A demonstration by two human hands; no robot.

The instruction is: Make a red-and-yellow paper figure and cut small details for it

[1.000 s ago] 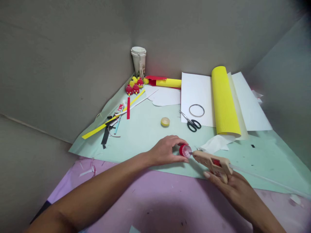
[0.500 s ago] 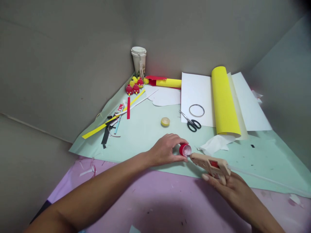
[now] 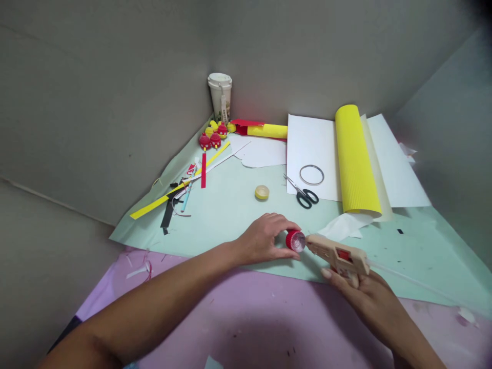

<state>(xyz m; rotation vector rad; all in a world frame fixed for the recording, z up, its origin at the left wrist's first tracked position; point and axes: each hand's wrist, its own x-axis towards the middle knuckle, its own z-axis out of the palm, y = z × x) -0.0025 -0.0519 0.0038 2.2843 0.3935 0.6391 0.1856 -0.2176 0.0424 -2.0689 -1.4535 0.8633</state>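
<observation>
Between thumb and fingers, my left hand (image 3: 265,238) holds a small red ridged cup (image 3: 295,240) with its pale open side facing right. My right hand (image 3: 361,292) is wrapped round the handle of a beige glue gun (image 3: 338,254), whose tip is at the cup's right rim; whether they touch I cannot tell. A clear glue stick (image 3: 407,277) runs out of the gun's back. Beyond my left hand a small yellow ring-shaped piece (image 3: 262,192) lies on the green sheet.
Black-handled scissors (image 3: 306,198) and a thin ring (image 3: 311,175) lie near white paper (image 3: 313,138). A yellow corrugated roll (image 3: 357,159) is at right. Paper strips (image 3: 203,170), red figures (image 3: 204,141) and a lidded cup (image 3: 220,97) stand or lie at left and back.
The glue gun and my right hand have moved slightly right and up. The red cup has shifted a little right, and its open side faces more toward the camera.
</observation>
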